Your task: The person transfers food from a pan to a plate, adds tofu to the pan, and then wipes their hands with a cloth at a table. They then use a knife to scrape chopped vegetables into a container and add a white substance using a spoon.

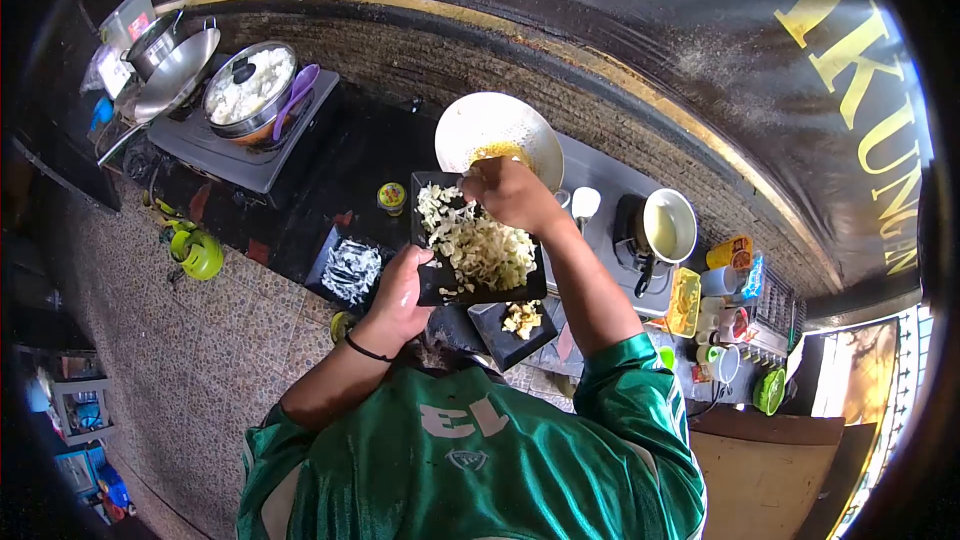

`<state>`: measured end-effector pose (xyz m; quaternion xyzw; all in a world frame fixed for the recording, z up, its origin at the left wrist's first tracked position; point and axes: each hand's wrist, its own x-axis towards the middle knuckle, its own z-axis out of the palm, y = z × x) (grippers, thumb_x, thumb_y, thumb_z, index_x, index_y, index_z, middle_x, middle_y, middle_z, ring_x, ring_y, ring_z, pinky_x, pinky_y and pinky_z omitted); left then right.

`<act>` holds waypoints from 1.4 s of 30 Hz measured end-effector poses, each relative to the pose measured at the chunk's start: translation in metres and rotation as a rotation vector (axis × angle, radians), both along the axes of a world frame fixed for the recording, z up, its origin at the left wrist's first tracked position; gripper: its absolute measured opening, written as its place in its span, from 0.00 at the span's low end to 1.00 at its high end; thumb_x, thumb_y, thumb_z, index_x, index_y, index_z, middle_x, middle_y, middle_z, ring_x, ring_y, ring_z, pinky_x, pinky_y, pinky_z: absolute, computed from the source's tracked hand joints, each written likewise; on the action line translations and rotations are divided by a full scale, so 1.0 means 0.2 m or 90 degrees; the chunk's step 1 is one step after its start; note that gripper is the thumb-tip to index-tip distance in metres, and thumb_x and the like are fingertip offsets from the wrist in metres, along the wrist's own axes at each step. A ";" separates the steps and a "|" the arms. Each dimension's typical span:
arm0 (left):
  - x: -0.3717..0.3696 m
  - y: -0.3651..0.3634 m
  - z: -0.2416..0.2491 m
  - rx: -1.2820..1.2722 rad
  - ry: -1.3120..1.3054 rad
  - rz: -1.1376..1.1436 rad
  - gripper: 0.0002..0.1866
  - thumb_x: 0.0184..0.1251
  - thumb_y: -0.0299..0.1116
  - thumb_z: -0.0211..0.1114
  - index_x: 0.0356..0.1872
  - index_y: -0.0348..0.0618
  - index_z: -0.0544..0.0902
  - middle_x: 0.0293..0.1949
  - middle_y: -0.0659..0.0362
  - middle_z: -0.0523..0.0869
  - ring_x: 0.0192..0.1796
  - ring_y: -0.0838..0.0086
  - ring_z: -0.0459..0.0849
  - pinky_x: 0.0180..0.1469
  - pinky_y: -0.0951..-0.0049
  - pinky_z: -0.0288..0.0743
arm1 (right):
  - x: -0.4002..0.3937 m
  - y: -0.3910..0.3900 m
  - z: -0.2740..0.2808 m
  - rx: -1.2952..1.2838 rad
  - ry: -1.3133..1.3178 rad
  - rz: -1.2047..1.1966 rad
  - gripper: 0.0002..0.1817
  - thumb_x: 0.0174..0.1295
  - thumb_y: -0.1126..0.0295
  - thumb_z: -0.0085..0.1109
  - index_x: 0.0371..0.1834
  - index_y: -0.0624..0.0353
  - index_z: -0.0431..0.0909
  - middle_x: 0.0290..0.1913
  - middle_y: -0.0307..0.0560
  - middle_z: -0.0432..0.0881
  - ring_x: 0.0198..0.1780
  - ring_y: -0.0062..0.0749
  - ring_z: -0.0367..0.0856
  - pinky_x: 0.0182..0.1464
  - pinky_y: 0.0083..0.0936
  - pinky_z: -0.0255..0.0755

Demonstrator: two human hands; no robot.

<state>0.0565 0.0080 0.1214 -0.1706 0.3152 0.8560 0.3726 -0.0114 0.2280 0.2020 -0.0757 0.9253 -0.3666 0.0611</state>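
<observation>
My left hand [402,292] grips the near left edge of a black square plate [430,282], thumb on top. Pale green and white chopped vegetable [485,252], possibly cabbage, is heaped on that plate. Over its far edge, beside the wok [480,120], is my right hand [510,194]. Its fingers are curled together, and what they hold, if anything, is hidden. Some yellowish-brown food or oil [503,151] lies in the bottom of the wok. Below the held plate, a smaller black plate [493,333] carries chopped pale yellow pieces [521,320].
Left of the plate sit a dark tray [321,273] with white shreds and a small yellow-lidded tub [391,198]. A lidded pot [251,90] stands on the left stove. On the right are a saucepan [668,225] with pale liquid, cups and a yellow container [684,302].
</observation>
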 end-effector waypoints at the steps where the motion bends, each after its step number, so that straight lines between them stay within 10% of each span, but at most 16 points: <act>1: -0.01 0.00 0.01 0.013 0.007 0.002 0.20 0.76 0.41 0.56 0.60 0.41 0.83 0.53 0.55 0.91 0.55 0.62 0.91 0.63 0.53 0.83 | -0.02 0.00 0.01 -0.014 -0.024 -0.002 0.26 0.75 0.49 0.58 0.38 0.65 0.88 0.34 0.63 0.89 0.41 0.60 0.88 0.51 0.48 0.78; 8: -0.11 -0.01 0.05 -0.018 0.035 0.052 0.19 0.74 0.40 0.59 0.60 0.44 0.83 0.53 0.57 0.91 0.55 0.63 0.90 0.63 0.52 0.82 | -0.07 -0.03 0.14 -0.078 -0.014 -0.081 0.36 0.78 0.38 0.56 0.28 0.66 0.81 0.23 0.51 0.79 0.29 0.39 0.77 0.41 0.41 0.73; 14: -0.18 -0.14 -0.02 -0.032 0.076 0.134 0.22 0.71 0.40 0.60 0.63 0.45 0.82 0.56 0.56 0.90 0.57 0.60 0.90 0.63 0.49 0.82 | -0.28 0.16 0.03 -0.178 0.017 -0.073 0.24 0.78 0.55 0.61 0.33 0.67 0.88 0.29 0.46 0.88 0.32 0.28 0.84 0.43 0.30 0.78; 21: -0.10 -0.48 -0.04 -0.033 0.094 0.260 0.20 0.73 0.39 0.59 0.61 0.43 0.82 0.57 0.55 0.90 0.56 0.60 0.91 0.62 0.53 0.84 | -0.50 0.42 -0.29 0.188 -0.011 -0.125 0.23 0.80 0.51 0.51 0.46 0.56 0.90 0.44 0.55 0.92 0.47 0.56 0.89 0.52 0.46 0.80; 28: 0.07 -0.72 -0.11 -0.170 -0.007 0.385 0.15 0.73 0.39 0.60 0.56 0.47 0.84 0.49 0.58 0.92 0.49 0.64 0.92 0.52 0.59 0.88 | -0.69 0.56 -0.64 0.150 -0.296 -0.078 0.19 0.79 0.58 0.47 0.49 0.55 0.88 0.41 0.50 0.93 0.46 0.45 0.93 0.52 0.44 0.84; 35: 0.14 -0.81 -0.14 -0.169 -0.028 0.410 0.18 0.74 0.38 0.60 0.60 0.44 0.82 0.52 0.57 0.92 0.51 0.63 0.93 0.56 0.58 0.89 | -0.71 0.57 -0.73 0.115 -0.127 -0.103 0.09 0.57 0.68 0.71 0.40 0.55 0.93 0.40 0.52 0.94 0.41 0.42 0.93 0.46 0.40 0.84; 42: 0.17 -0.82 -0.14 -0.183 -0.043 0.424 0.18 0.74 0.38 0.60 0.60 0.44 0.82 0.52 0.57 0.92 0.51 0.64 0.93 0.55 0.58 0.89 | -0.71 0.57 -0.75 0.163 -0.092 -0.055 0.10 0.54 0.71 0.69 0.39 0.53 0.93 0.38 0.50 0.94 0.41 0.42 0.93 0.46 0.41 0.83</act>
